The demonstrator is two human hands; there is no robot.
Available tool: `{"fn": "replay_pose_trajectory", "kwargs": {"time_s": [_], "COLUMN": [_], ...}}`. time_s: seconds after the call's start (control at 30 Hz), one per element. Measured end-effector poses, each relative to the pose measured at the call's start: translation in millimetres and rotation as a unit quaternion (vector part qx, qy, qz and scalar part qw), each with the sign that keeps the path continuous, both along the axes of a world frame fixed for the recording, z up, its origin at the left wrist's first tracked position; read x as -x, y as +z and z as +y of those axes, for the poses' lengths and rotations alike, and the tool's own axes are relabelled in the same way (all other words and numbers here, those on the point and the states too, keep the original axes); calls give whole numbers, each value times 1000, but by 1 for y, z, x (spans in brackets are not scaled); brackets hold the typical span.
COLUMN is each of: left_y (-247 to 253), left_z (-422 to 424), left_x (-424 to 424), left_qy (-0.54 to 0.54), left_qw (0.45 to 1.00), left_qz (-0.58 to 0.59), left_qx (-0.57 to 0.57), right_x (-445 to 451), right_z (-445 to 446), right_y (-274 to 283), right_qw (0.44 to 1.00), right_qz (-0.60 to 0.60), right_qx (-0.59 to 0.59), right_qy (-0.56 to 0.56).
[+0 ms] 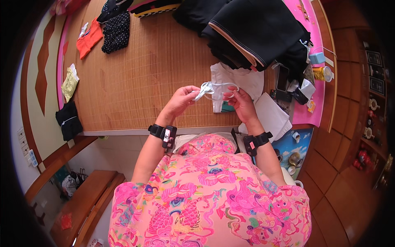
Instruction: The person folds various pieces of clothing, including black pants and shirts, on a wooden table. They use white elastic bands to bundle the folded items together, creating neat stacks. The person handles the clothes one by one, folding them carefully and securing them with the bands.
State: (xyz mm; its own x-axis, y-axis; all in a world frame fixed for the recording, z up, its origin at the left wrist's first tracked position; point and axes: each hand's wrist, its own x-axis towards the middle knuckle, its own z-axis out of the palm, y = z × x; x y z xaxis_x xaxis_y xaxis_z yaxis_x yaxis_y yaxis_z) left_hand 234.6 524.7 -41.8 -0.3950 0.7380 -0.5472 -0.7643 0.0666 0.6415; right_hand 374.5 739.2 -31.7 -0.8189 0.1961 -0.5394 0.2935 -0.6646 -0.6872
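Observation:
My left hand (184, 98) pinches a bundle of looped white cord (206, 89) between thumb and fingertips. From the bundle a loose length runs across to my right hand (240, 103), whose thumb and fingers grip it in a small curve. The cord looks like a cable, but its plugs cannot be made out. Both hands are raised over the near edge of a bamboo mat (148, 77). Just beyond the right hand lies a folded white garment (220, 72) with a green patch, partly hidden by that hand.
A tall pile of black clothes (256, 27) stands at the back right. A phone (282, 77), a remote control (280, 95) and white sheets (270, 115) lie to the right. Folded dark clothes (69, 121), an orange garment (89, 40) and a dotted one (116, 33) lie left.

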Motion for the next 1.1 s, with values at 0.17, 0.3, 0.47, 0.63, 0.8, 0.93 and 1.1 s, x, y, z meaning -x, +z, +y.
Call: {"fn": "replay_pose_trajectory", "kwargs": {"time_s": [0.17,0.3,0.47,0.63,0.8,0.93,1.1], "left_y": [5,8,27,38,61,66,70], "left_z": [-19,-32,-10,4,17,4,-9], "left_x": [12,19,14,9,10,20,29], "left_qy": [74,86,38,-28,9,34,61], "left_qw": [997,996,999,997,991,984,977], "left_qz": [-21,-11,7,64,132,170,200], "left_qx": [-20,-13,-20,-25,-37,-33,-28], "right_x": [-15,-13,9,48,52,47,39], "right_z": [24,37,13,-26,-32,-24,-16], "right_y": [-31,-32,-27,38,36,39,41], "right_qw": [997,997,881,936,942,969,974], "right_qz": [50,13,15,141,102,104,114], "right_qx": [24,-70,-467,-287,-263,-175,-169], "right_qy": [-54,-18,77,150,183,140,100]}}
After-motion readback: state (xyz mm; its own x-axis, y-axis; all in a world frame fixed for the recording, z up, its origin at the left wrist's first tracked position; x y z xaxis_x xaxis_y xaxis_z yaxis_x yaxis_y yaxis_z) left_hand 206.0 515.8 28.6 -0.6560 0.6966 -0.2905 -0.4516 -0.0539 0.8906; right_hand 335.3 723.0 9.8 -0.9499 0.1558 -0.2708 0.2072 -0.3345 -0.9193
